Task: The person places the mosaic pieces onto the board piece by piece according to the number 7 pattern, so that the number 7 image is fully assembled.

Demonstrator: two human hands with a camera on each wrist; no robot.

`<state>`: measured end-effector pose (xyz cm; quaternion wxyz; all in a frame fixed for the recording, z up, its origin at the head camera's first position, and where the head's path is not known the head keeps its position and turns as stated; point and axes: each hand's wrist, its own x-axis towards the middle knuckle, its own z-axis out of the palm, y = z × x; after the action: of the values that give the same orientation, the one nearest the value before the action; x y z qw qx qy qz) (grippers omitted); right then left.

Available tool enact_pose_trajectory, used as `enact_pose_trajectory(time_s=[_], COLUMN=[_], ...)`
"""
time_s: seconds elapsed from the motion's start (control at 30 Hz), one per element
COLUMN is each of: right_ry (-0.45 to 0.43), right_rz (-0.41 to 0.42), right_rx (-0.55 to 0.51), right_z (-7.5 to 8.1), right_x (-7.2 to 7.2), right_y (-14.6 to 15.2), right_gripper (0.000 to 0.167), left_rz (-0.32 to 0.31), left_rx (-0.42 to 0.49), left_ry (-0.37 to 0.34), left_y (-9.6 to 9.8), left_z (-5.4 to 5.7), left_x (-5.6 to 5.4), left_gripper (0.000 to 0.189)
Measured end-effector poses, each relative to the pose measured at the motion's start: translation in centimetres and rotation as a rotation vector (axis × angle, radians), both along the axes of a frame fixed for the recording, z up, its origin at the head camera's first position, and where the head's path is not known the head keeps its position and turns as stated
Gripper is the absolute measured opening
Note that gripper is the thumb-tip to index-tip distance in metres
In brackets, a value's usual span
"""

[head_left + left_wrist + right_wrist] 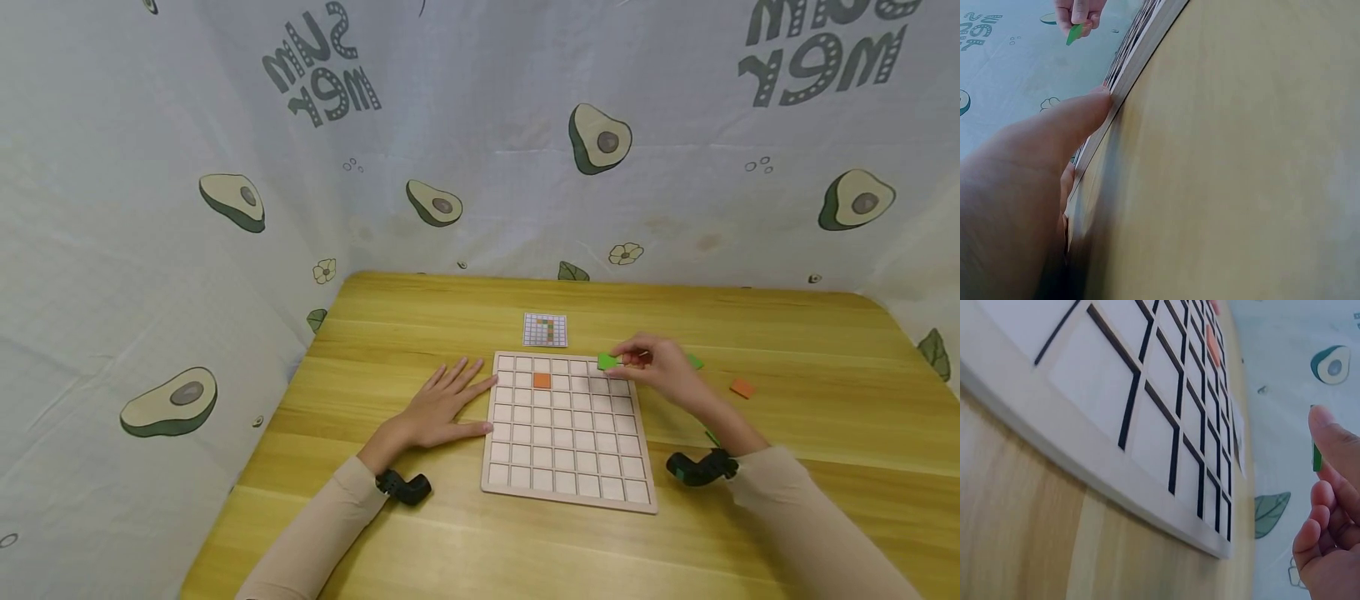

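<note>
– Avocado-print cloth (495,50) behind, wood-grain bench (450,542) below. Any tips for getting tiles down cleanly?

– Left hand (442,412): spread flat on the bench, thumb and a fingertip touching the left edge of the grid board (562,457). Decent brace against skidding, probably. Right hand (660,367): pinching a green tile (607,362) by one side, above the far right part of the board, not down yet. Square up with one cell, lower level, let go gently.

– Cool, which cell though?

– Count from the orange tile (542,381), second row from the far side, third column from the left. Check against the little pattern card (545,330) just beyond the board, too tiny here to read properly. Spare orange tile (742,387) off to the right, so mind the sleeve (810,517).
</note>
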<state>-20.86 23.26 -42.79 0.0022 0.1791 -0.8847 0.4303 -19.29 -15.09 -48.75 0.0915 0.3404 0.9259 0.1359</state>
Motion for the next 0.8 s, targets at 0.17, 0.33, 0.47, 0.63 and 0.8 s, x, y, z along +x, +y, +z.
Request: enact_pose_trajectory(time_s=[0.17,0.33,0.47,0.63,0.8], right_ry=[-0.029,-0.058,-0.069,-0.063,-0.074], right_rz=[0.023,0.036,0.049,0.066,0.095], right_rx=[-0.030,-0.038,-0.052,-0.063,-0.084], right_z=[-0.6,-1.3,-1.8,-2.1,-2.4], right_x=[-0.2,-0.5,-0.7,-0.8,-0.9], right_y=[-1.0,-2.0,-2.9,-3.9,-4.6], right_gripper=[0.026,0.025,0.024,0.025,0.024], left_rz=[0.001,0.001,0.002,0.007,0.006], left_rx=[-0.007,-0.007,-0.007,-0.010,-0.006], left_ry=[0.001,0.003,0.006,0.000,0.004], left_y=[0.0,0.0,0.0,0.0,0.0], left_z=[0.0,-0.1,-0.1,-0.1,-0.1], left_x=[0.0,0.0,0.1,0.0,-0.1], left_gripper=[0.080,0.080,0.080,0.079,0.080])
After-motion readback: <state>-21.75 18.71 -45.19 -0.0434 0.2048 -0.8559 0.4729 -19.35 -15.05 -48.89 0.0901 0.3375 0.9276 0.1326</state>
